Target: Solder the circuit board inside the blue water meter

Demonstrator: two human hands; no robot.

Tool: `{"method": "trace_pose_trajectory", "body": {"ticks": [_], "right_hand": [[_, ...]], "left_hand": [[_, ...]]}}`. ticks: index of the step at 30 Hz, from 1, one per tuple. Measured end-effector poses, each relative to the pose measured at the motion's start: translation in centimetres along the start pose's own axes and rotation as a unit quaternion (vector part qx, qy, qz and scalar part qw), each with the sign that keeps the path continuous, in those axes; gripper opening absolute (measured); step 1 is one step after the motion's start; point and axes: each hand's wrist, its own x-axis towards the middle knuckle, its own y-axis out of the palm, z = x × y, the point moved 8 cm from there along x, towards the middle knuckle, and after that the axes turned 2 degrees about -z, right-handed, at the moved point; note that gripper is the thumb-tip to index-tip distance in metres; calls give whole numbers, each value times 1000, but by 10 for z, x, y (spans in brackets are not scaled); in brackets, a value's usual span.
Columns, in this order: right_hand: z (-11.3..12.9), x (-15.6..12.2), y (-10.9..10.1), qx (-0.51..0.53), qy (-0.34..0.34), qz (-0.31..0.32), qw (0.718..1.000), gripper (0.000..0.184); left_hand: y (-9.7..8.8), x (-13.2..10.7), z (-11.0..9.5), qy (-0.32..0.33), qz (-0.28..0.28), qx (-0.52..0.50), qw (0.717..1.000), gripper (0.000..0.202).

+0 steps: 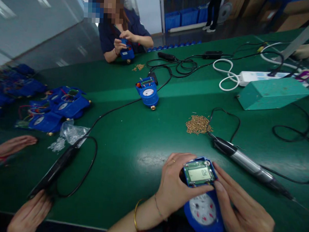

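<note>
A blue water meter (pixel 203 209) with a white dial lies at the table's near edge. A green circuit board with an LCD display (pixel 199 172) sits on its upper part. My left hand (pixel 174 186) wraps the meter's left side, thumb under the display. My right hand (pixel 239 208) presses its fingers against the right side of the display module. Both hands grip the meter.
An electric screwdriver (pixel 246 163) with its cable lies right of my hands, a pile of small brass screws (pixel 198 124) beyond it. Another blue meter (pixel 148 92) stands mid-table. A teal box (pixel 272 93), power strip (pixel 259 77), a co-worker's hands (pixel 30 213) and screwdriver (pixel 56 170) at left, stacked meters (pixel 55 109).
</note>
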Motion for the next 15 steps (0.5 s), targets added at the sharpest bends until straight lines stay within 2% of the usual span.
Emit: {"method": "trace_pose_trajectory", "body": {"ticks": [4,9,15], "right_hand": [[0,5,-7,-14,10,-17,1000,48],[1,5,-9,-20,-42,33,998,53],[-5,-1,-11,-5,-49,18,999,59]], "left_hand": [[2,0,0,-20,11,15,1000,59],[8,0,4,-23,28,16,999,73],[8,-1,2,-11,5,31,999,66]]}}
